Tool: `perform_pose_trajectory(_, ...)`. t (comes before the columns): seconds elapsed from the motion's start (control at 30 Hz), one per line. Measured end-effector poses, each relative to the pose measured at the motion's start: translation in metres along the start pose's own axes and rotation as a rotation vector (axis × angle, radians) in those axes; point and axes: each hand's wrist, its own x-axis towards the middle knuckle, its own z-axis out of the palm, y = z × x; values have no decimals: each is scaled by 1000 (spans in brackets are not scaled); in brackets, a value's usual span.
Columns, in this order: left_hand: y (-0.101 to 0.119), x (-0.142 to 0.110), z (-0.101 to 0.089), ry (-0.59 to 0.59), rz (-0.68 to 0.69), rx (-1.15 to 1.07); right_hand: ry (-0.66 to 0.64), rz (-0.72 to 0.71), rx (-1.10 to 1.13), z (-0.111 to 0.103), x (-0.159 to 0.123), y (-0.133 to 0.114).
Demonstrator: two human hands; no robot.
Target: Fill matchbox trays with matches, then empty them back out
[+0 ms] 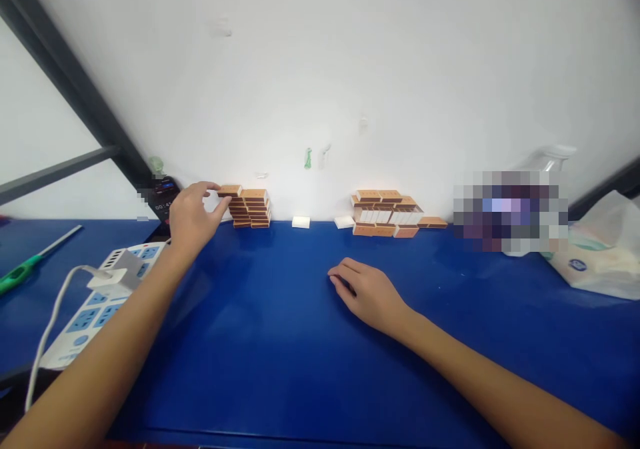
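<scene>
My left hand (197, 212) is at the upper left of a stack of matchboxes (257, 209), which stands against the wall in two columns. Its thumb and forefinger touch the end of the top left matchbox (231, 190), pinching it where it lies on the stack. Low over the blue table, my right hand (367, 294) has its fingers curled and the thumb tip close to the fingertips. Nothing shows between them. Beyond it is a second pile of matchboxes (383, 216), some lying flat and some on edge with their white sides showing.
Two small white blocks (301, 222) (344, 222) lie by the wall between the piles. At left are a power strip (83, 319) with a white charger (113, 282), a phone (164, 199) and a green lighter (23, 272). A tissue pack (595, 262) sits at right on the blue table (260, 369).
</scene>
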Motion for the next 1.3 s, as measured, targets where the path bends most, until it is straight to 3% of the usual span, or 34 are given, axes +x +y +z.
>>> perform_pose_trajectory(0.1,-4,7,10,-87,-186,-73,-6,8,4,0,0,0)
perform_pose_trajectory(0.17,-7,10,17,-128,-216,-143,-10,15,1,-1,1,-1)
perform_pose_trajectory(0.3,-12,4,27,-88,-227,-193,-4,13,-20,-2,3,0)
perform_pose_trajectory(0.57,-9,3,15,-122,-204,-110,-23,25,-11,-2,4,3)
perform_pose_trajectory(0.7,1,-1,7,-46,-225,5,-15,9,-22,-1,3,4)
perform_pose_trajectory(0.83,18,-28,5,46,-49,13,-2,-13,-41,1,3,4)
perform_pose_trajectory(1.03,24,-73,19,-138,94,-29,33,-45,-94,2,3,4)
perform_pose_trajectory(1.17,20,-79,23,-302,239,-104,91,-43,-146,-2,5,11)
perform_pose_trajectory(1.3,26,-79,22,-355,300,-155,111,-32,-175,-5,7,18)
